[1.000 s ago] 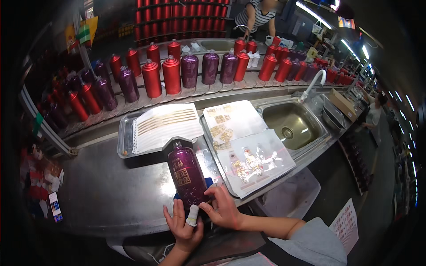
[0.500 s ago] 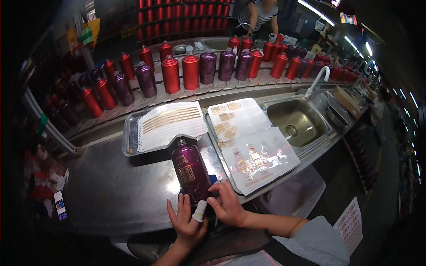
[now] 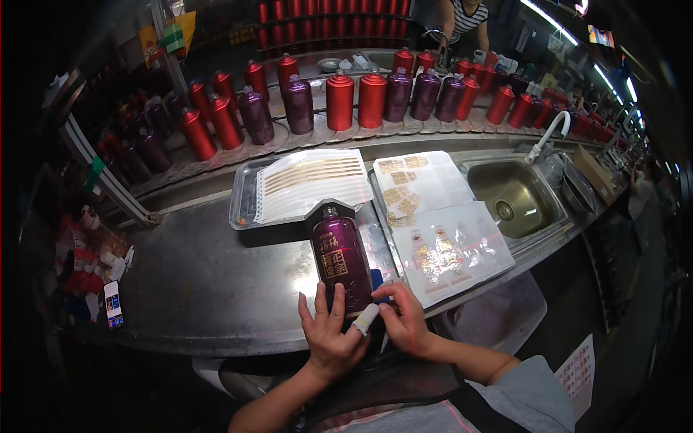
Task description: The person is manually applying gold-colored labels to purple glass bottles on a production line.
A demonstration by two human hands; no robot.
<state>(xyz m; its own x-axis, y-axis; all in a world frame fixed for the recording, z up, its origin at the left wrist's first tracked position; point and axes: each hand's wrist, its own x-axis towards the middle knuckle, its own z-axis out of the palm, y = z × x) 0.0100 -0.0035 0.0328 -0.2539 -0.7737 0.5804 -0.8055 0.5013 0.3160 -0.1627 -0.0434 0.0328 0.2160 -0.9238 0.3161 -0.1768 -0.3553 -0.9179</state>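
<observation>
A purple bottle [image 3: 341, 263] with gold lettering and a gold square mark lies in a dark, angular holder [image 3: 317, 211] on the metal table, its neck pointing away from me. My left hand [image 3: 333, 338] is spread over the bottle's lower end, fingertips against it, with a white wrapping round one digit. To the right of the base, my right hand [image 3: 406, 321] is closed in a pinch close to that wrapped digit. What it pinches is too small to make out. A thin pale sliver [image 3: 383, 342] shows below these fingers. Something blue [image 3: 377, 280] sits beside the bottle.
Sheets with gold strips [image 3: 314, 177] lie on a clear tray [image 3: 245, 195]; gold decal sheets [image 3: 455, 252] lie to the right. Beyond are a sink [image 3: 505, 202] with a white faucet [image 3: 552, 130] and rows of red bottles [image 3: 339, 101]. A phone [image 3: 113, 304] is at left; a person [image 3: 462, 22] stands behind.
The whole scene has shifted right and slightly up in the picture. My left hand's fingers lie a little more spread on the bottle; the right hand keeps its pinch beside the base.
</observation>
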